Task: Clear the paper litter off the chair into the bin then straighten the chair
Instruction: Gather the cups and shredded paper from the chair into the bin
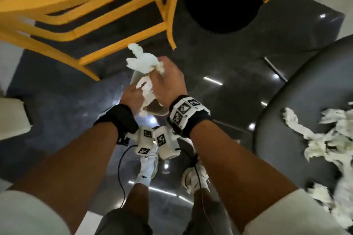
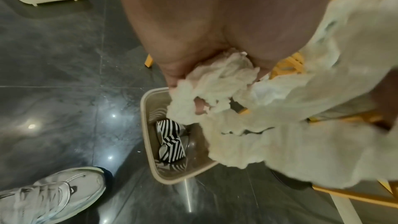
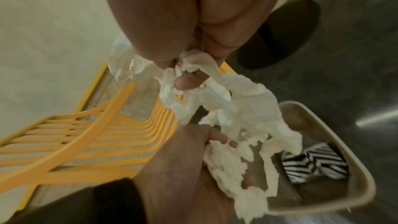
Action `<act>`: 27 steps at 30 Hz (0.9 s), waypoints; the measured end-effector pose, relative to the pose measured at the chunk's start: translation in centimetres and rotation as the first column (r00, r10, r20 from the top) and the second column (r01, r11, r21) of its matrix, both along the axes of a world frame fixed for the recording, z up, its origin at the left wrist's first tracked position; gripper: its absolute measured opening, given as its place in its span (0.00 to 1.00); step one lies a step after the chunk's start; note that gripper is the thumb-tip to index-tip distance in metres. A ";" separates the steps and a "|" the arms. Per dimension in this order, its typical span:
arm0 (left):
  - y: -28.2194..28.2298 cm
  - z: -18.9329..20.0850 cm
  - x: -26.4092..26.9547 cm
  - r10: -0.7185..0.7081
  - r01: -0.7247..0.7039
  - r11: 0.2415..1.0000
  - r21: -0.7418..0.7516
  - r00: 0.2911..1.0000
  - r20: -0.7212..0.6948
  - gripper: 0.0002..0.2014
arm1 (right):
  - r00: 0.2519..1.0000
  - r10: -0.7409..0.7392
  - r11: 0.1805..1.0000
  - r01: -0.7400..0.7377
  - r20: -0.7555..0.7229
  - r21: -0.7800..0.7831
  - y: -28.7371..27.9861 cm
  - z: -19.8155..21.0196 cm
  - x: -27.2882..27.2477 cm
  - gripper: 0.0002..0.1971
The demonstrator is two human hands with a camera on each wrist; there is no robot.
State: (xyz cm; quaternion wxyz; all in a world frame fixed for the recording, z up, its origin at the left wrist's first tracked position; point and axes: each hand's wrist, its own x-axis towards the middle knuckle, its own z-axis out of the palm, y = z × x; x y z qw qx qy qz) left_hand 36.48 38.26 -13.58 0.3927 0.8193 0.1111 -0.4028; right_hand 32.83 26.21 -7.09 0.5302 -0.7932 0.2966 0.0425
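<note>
Centre of the head view, both hands meet above the floor: the right hand (image 1: 168, 80) is clenched round a wad of crumpled white tissue paper (image 1: 143, 62), and the left hand (image 1: 132, 95) grips more of the same paper hanging beneath it. A beige plastic bin (image 1: 152, 109) shows only in part under the hands. At upper left stands a yellow slatted chair (image 1: 86, 11), blurred. At the right edge a dark grey rounded seat (image 1: 298, 101) carries more scattered white paper scraps (image 1: 332, 139).

Seen from the left wrist, the paper spills from the curled fingers at centre right, directly over the bin's rim (image 2: 148, 142). A black-and-white striped object (image 2: 170, 142) lies at the bin's bottom. A white trainer (image 2: 53, 193) sits at lower left.

Seen from the right wrist, a fingertip (image 3: 185, 83) pokes through the paper at centre, the other hand clutches paper at lower centre, and the bin sits at lower right.

The step in hand looks like dropping this load. Next, both hands need to let go over the bin's mouth so no shreds cling or fall outside. More scraps on the grey seat likely remain to collect before any straightening.
</note>
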 end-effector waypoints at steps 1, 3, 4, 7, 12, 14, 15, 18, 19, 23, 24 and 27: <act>0.8 -0.7 0.6 0.051 -0.051 0.999 0.009 0.999 -0.014 0.18 | 0.999 -0.014 1.000 0.014 -0.036 -0.010 0.4 -1.3 0.3 0.14; 2.1 -2.1 1.3 0.149 -0.150 0.988 -0.029 0.988 -0.045 0.13 | 0.995 -0.016 0.999 0.014 -0.096 -0.030 1.3 -4.3 0.6 0.13; 2.6 -3.3 1.5 0.185 -0.190 0.980 -0.063 0.979 -0.082 0.12 | 0.992 -0.019 1.000 0.017 -0.128 -0.017 1.6 -6.2 0.6 0.13; 3.4 -5.6 1.8 0.223 -0.238 0.967 -0.091 0.963 -0.148 0.15 | 0.959 0.024 0.992 0.012 -0.282 0.128 2.3 -11.3 0.5 0.17; 4.0 -8.1 2.8 0.216 -0.258 0.958 -0.124 0.936 -0.278 0.09 | 0.851 0.055 0.968 0.083 -0.523 0.236 1.8 -15.8 0.0 0.32; 3.9 -7.7 3.0 0.221 -0.248 0.965 -0.081 0.942 -0.253 0.06 | 0.833 0.045 0.976 0.082 -0.552 0.203 1.5 -16.6 -0.1 0.30; 4.1 -7.8 3.0 0.186 -0.203 0.978 -0.054 0.958 -0.217 0.08 | 0.834 0.038 0.977 0.085 -0.551 0.197 1.3 -16.6 -0.4 0.28; 4.2 -7.9 3.2 0.094 -0.088 0.995 0.043 0.984 -0.151 0.23 | 0.845 0.009 0.964 0.134 -0.534 0.229 0.1 -16.4 -1.9 0.15; 3.8 -7.3 3.0 0.067 -0.060 0.997 0.055 0.988 -0.143 0.24 | 0.848 0.020 0.961 0.130 -0.529 0.244 -0.4 -15.4 -2.6 0.10; 0.8 -4.4 1.2 -0.167 0.176 0.982 0.074 0.979 -0.114 0.16 | 0.850 0.114 0.973 0.009 -0.514 0.231 -3.6 -11.1 -6.7 0.12; -0.8 -3.3 0.4 -0.240 0.247 0.967 0.069 0.966 -0.098 0.13 | 0.854 0.108 0.975 0.008 -0.509 0.220 -5.1 -9.9 -8.2 0.11; -6.2 -0.5 -3.1 -0.480 0.477 0.874 0.095 0.877 0.018 0.09 | 0.880 -0.059 0.977 0.148 -0.472 0.152 -10.0 -6.0 -13.0 0.13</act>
